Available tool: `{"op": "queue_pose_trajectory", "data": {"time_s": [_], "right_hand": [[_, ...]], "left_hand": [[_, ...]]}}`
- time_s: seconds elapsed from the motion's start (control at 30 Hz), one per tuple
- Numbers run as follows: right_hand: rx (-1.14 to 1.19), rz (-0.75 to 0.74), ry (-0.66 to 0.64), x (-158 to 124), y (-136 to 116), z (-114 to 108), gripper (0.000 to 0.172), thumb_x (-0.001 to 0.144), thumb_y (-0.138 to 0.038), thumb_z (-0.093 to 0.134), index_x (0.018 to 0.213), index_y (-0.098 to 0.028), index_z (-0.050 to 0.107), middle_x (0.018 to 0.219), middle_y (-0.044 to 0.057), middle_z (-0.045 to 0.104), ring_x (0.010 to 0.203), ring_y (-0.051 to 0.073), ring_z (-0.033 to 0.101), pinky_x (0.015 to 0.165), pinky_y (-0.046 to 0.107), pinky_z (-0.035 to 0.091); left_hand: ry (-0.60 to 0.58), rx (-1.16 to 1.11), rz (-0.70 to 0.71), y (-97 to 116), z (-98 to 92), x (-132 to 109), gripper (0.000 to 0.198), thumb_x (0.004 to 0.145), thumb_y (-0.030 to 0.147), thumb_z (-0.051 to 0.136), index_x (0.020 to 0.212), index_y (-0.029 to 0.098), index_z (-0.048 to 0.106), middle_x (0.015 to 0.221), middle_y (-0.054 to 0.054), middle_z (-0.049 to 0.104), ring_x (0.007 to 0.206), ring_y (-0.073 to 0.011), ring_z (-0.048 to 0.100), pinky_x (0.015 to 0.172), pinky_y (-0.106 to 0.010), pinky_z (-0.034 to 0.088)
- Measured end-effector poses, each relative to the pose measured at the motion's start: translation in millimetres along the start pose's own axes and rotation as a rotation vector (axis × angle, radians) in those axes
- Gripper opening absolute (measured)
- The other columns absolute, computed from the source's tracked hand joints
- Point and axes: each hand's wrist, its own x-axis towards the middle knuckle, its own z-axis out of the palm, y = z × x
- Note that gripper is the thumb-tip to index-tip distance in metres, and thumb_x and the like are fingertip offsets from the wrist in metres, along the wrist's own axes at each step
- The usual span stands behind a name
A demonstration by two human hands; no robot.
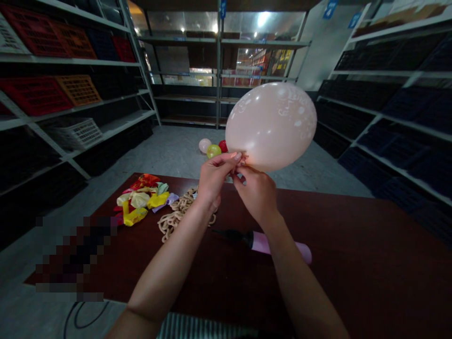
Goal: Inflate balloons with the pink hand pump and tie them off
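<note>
A large inflated pale pink balloon (271, 126) with white print is held up above the table. My left hand (215, 176) is closed, thumb and fingers pinching the balloon's neck from the left. From the right, my right hand (257, 190) pinches the same neck, its fingertips close to those of the left. The fingers partly cover the neck, so I cannot see whether it is knotted. Under my right forearm lies a pink and black hand pump (260, 242), its nozzle pointing left. A tan rope-like heap of loops (173, 220) lies beside my left forearm.
Several uninflated balloons (139, 200) in mixed colours lie on the dark red table (353, 245) at the left. Several inflated balloons (213, 151) rest on the floor beyond. Shelves with crates (76, 89) line both sides. A pixelated patch hides the table's left corner.
</note>
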Motion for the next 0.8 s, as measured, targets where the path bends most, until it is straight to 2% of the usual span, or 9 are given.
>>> {"op": "queue_pose_trajectory", "data": {"time_s": [0.13,0.23,0.4,0.5,0.57,0.67,0.73,0.8], "right_hand": [[0.387,-0.034,-0.127,1.5,6.0,-12.2,0.013,0.086,-0.023,0.056,0.080,-0.022,0.068,0.077,0.002,0.071,0.070,0.016,0.064,0.070,0.031,0.046],[0.701,0.023,-0.191,4.0,11.7,-21.5,0.018,0.087,-0.028,0.053,0.071,-0.023,0.061,0.070,-0.001,0.064,0.069,0.015,0.059,0.070,0.031,0.045],[1.070,0.107,-0.211,9.3,23.7,-27.9,0.025,0.082,-0.029,0.051,0.058,-0.023,0.046,0.062,-0.002,0.050,0.065,0.015,0.051,0.066,0.032,0.042],[1.140,0.170,-0.202,10.8,31.3,-31.1,0.026,0.081,-0.031,0.053,0.057,-0.023,0.045,0.060,-0.002,0.048,0.061,0.014,0.049,0.062,0.031,0.040],[1.082,0.189,-0.210,11.4,35.5,-33.4,0.026,0.083,-0.035,0.056,0.060,-0.023,0.053,0.063,-0.001,0.053,0.063,0.014,0.051,0.062,0.030,0.040],[0.982,0.231,-0.151,12.6,40.0,-34.5,0.025,0.082,-0.039,0.061,0.064,-0.022,0.060,0.066,0.000,0.058,0.065,0.014,0.053,0.062,0.029,0.042],[0.995,0.286,-0.073,13.9,42.1,-32.9,0.027,0.081,-0.038,0.061,0.060,-0.022,0.055,0.062,-0.001,0.056,0.061,0.013,0.052,0.061,0.028,0.042],[1.051,0.330,-0.023,15.1,44.0,-30.1,0.032,0.081,-0.040,0.058,0.056,-0.023,0.047,0.057,-0.002,0.051,0.058,0.012,0.049,0.059,0.028,0.041]], "left_hand": [[0.069,-0.001,-0.025,2.7,-6.8,5.2,0.010,0.073,0.024,0.087,0.079,0.018,0.081,0.084,-0.006,0.077,0.073,-0.0120,0.068,0.074,-0.025,0.056],[0.112,0.023,-0.022,3.3,-9.6,7.2,0.011,0.072,0.023,0.087,0.079,0.017,0.080,0.083,-0.005,0.076,0.071,-0.0108,0.068,0.075,-0.025,0.058],[0.067,0.060,-0.041,-1.6,-5.6,4.0,0.021,0.070,0.030,0.088,0.081,0.014,0.080,0.079,-0.006,0.075,0.070,-0.0112,0.068,0.076,-0.026,0.058],[0.012,0.165,-0.007,-4.6,-2.1,0.1,0.019,0.075,0.031,0.085,0.084,0.014,0.081,0.081,-0.007,0.076,0.071,-0.0137,0.069,0.074,-0.028,0.058],[-0.022,0.344,0.103,-6.4,-1.0,-3.3,0.016,0.080,0.032,0.081,0.086,0.017,0.081,0.082,-0.007,0.077,0.071,-0.0156,0.070,0.071,-0.029,0.058],[-0.123,0.676,0.389,-10.0,-2.4,-9.3,0.011,0.087,0.029,0.076,0.091,0.020,0.081,0.087,-0.008,0.078,0.078,-0.0195,0.072,0.075,-0.033,0.057],[-0.243,0.816,0.587,-13.0,-5.3,-12.8,0.014,0.093,0.024,0.069,0.100,0.021,0.080,0.096,-0.009,0.079,0.089,-0.0210,0.073,0.083,-0.035,0.057],[-0.363,0.879,0.724,-15.2,-8.9,-15.3,0.020,0.097,0.022,0.063,0.110,0.021,0.078,0.109,-0.009,0.077,0.103,-0.0213,0.072,0.092,-0.036,0.056]]}}
